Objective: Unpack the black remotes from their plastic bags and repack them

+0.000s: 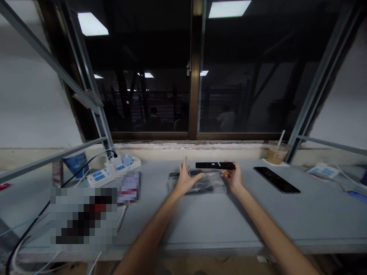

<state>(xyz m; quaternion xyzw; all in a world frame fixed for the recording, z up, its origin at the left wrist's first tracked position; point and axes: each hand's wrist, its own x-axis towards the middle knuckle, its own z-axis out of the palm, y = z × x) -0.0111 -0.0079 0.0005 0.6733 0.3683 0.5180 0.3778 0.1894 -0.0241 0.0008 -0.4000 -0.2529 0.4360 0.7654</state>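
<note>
A black remote control (215, 165) is held level above the grey table, its button side showing. My right hand (233, 177) grips it at its right end, fingers curled round it. My left hand (186, 179) is to the left and holds nothing; its fingers and thumb are spread apart over the left part of a clear plastic bag (213, 183). The bag lies on the table below the remote, and something dark shows through it, too unclear to name.
Right of my hands lie a dark phone (276, 180) and a cup with a straw (276, 153). Left are a white power strip (100, 177), cables and a blue container (77, 165). The grey table (200, 229) runs below a dark window.
</note>
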